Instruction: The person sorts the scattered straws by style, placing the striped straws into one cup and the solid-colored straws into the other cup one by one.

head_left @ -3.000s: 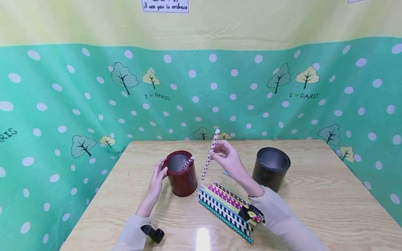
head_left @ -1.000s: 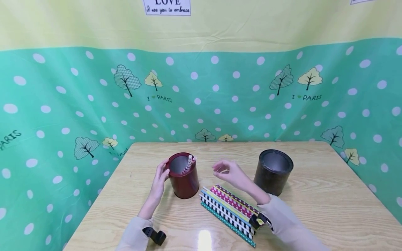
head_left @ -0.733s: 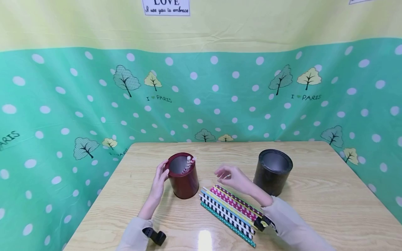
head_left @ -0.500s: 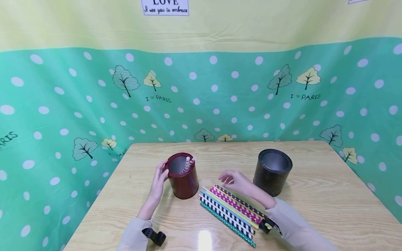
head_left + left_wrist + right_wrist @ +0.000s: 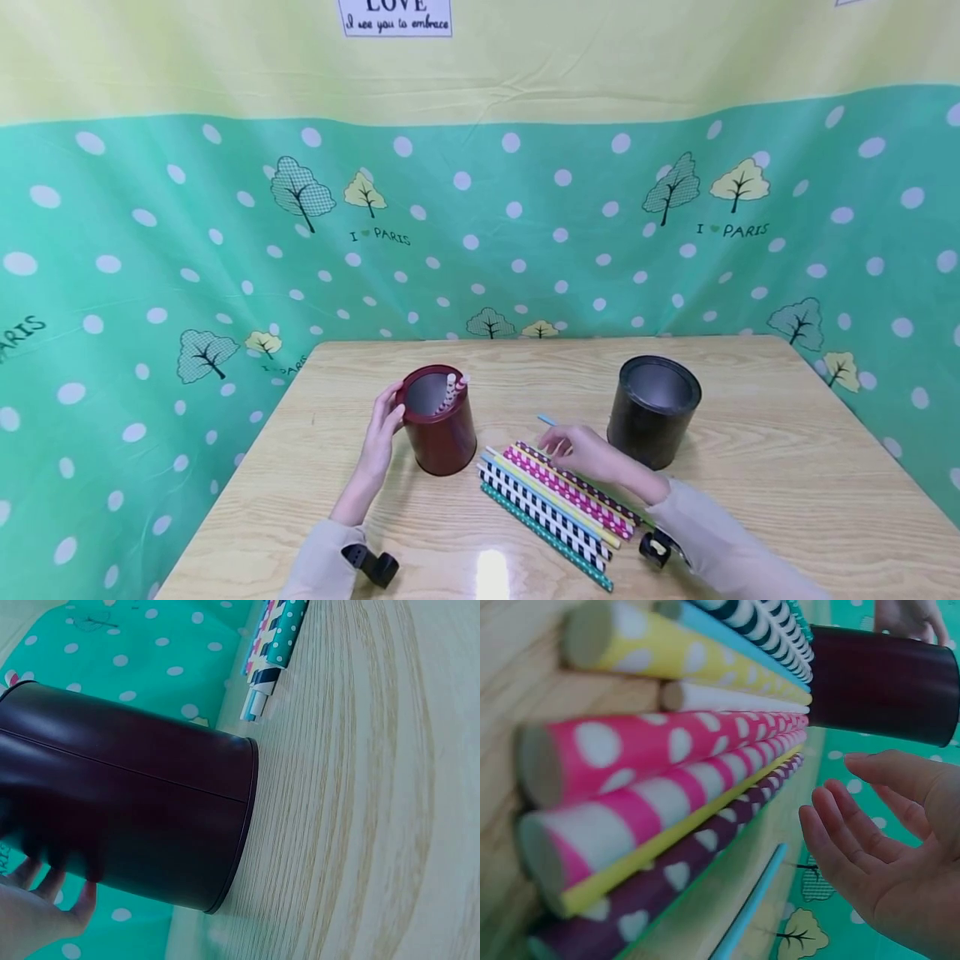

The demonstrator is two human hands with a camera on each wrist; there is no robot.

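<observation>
On the left of the table stands a dark red canister [image 5: 440, 433]. Two patterned paper straws [image 5: 450, 393] lean in its mouth. My left hand [image 5: 377, 437] holds its left side near the rim, fingers and thumb curved about the wall. A row of patterned paper straws [image 5: 555, 500] lies slantwise in the middle: teal dotted, black-and-white, blue, yellow, pink and dark purple. My right hand [image 5: 588, 454] hovers over their far side, nothing held; in the right wrist view its fingers [image 5: 847, 832] are loosely bent and apart from the straws.
A black canister [image 5: 652, 417] stands to the right, just beyond my right forearm. A single blue straw [image 5: 750, 904] lies apart, past the row, partly hidden by my right hand in the head view. A polka-dot cloth [image 5: 517, 250] hangs behind the table.
The red-dotted straw my right hand pinched 3 seconds ago is in the red canister beside the other one. My right hand has come away, down and right over the row. My left hand stays put.
</observation>
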